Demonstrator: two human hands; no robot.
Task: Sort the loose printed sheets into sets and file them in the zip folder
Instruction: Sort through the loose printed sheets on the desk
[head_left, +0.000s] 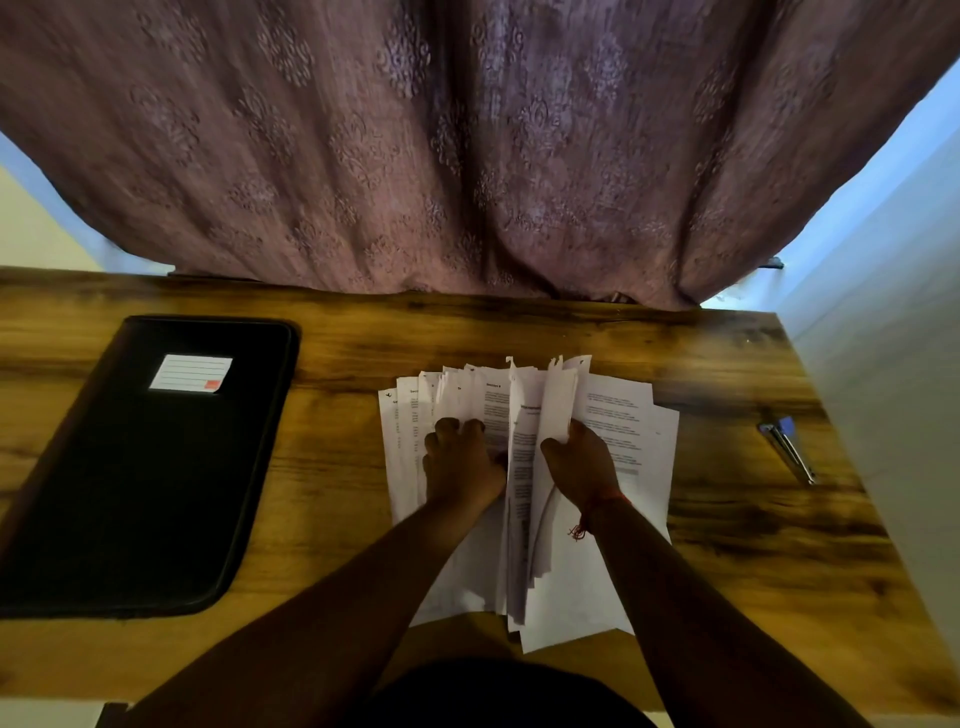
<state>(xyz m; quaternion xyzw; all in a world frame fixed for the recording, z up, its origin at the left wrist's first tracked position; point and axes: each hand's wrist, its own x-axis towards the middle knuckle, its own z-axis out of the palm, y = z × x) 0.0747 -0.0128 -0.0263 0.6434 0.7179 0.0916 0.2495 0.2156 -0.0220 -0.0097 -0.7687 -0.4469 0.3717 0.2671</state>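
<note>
Holding: a fanned heap of loose printed sheets (613, 415) between both hands, near the middle of the bench (727, 545).
Left hand (460, 460): lies on the left half of the heap, knuckles up, fingers curled down into the paper; I cannot tell whether it pinches any one sheet.
Right hand (582, 465): fingers and thumb are closed on the edge of a few sheets that stand up on edge out of the heap.
Hands together or apart: close side by side, with the lifted sheets between them, not touching each other.
Sheets: white, printed with dark text, spread in an untidy fan; the far corners stick out unevenly and the near ends reach toward my body.
Zip folder (156, 467): black, lying flat and closed on the left part of the bench, well apart from the sheets, with a white lined label (191, 373) near its far end.
Stapler (787, 449): a small metal-and-blue tool that looks like a stapler, at the right side of the bench, apart from the sheets.
Wrist thread (597, 512): a red thread tied round my right wrist.
Curtain (467, 145): patterned mauve cloth hanging behind the far edge of the bench.
</note>
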